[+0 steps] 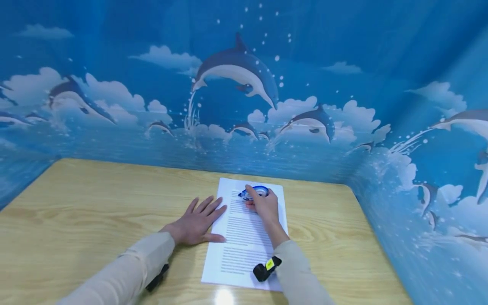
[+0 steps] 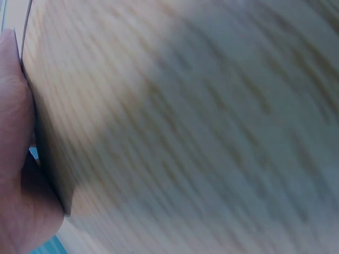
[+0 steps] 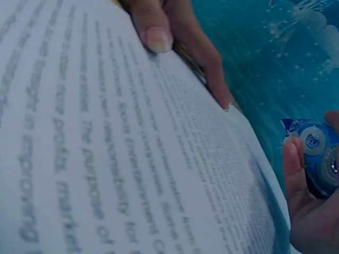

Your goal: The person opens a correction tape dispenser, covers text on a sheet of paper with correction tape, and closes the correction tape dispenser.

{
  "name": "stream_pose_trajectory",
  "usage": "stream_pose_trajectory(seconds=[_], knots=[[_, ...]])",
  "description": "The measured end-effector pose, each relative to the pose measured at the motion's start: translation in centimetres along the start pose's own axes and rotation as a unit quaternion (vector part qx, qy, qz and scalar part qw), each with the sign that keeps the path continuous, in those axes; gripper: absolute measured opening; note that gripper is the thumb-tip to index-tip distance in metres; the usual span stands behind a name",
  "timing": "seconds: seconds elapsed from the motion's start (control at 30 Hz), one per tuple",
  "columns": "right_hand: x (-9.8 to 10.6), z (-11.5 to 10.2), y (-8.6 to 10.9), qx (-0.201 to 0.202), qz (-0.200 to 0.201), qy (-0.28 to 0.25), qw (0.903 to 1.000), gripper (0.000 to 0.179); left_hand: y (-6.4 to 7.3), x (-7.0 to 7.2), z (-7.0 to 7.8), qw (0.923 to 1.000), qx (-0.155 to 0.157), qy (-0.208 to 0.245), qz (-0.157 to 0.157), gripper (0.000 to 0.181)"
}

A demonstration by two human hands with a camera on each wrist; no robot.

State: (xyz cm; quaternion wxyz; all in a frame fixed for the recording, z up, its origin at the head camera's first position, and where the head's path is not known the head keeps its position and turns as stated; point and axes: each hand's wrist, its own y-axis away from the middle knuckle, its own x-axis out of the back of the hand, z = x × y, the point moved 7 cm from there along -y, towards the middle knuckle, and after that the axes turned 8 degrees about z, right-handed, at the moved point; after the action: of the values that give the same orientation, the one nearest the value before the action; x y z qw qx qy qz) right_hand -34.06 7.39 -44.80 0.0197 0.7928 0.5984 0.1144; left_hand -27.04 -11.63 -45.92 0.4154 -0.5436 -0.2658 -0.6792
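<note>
A printed sheet of paper (image 1: 248, 235) lies on the wooden table. The left hand (image 1: 196, 223), fingers spread and straight, rests at the sheet's left edge; part of it shows at the left of the left wrist view. Near the top of the page, the right hand (image 1: 267, 207) grips a blue correction tape dispenser (image 1: 261, 188) with a pointed tip directed left, over the upper lines of print. Round wheels show through the dispenser (image 3: 312, 140) in the right wrist view, where thumb and fingers hold it from either side.
Wood-grain tabletop (image 1: 114, 190) extends to both sides of the sheet. A blue curtain (image 1: 171, 144) printed with dolphins and clouds stands behind the table and along its right side. A black wrist camera (image 1: 263, 271) overhangs the lower part of the page.
</note>
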Motion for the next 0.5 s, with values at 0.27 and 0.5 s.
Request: stream_pose_trajectory(seconds=[0.27,0.5], knots=[[-1.9,-0.1,0.2,0.067,-0.022,0.052,0.9962,0.063,-0.1,0.4,0.4,1.0000,0.001,-0.006,-0.005,0.090],[-2.5,0.6,-0.2,0.079,-0.001,0.070,0.9944,0.058,0.0,0.3,0.2,0.9999,-0.003,-0.014,0.001,0.091]])
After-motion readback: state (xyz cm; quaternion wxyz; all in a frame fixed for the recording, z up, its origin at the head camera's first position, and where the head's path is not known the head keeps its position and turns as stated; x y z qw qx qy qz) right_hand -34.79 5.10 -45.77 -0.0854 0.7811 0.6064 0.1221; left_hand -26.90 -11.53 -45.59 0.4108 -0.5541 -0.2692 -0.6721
